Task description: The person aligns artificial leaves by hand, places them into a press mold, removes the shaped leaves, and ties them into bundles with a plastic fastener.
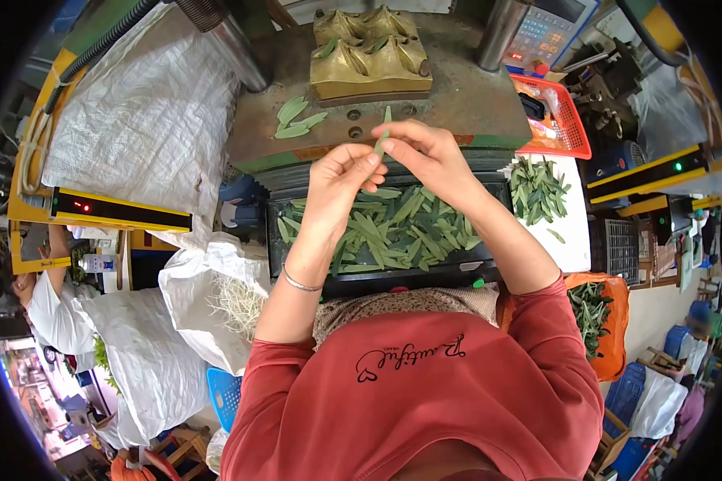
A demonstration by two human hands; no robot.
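Observation:
Above the near edge of the machine bed [457,112], my left hand [345,172] pinches the lower part of a green leaf [383,143]. My right hand [425,152] is closed on the same leaf from the other side, with thumb and forefinger together; a leaf tip stands up between the hands. Behind them sits a brass mold [369,72] with small green pieces in its hollows. Several loose leaves [293,119] lie on the bed to the left. Below my hands is a black tray [276,256] full of green leaves [401,228].
A red basket [573,120] and a leaf pile [537,190] on a white surface are at the right. An orange bag [615,321] holds more leaves. A white sack [188,297] with pale strands stands left. Metal posts [501,36] flank the mold. Another person [56,313] is far left.

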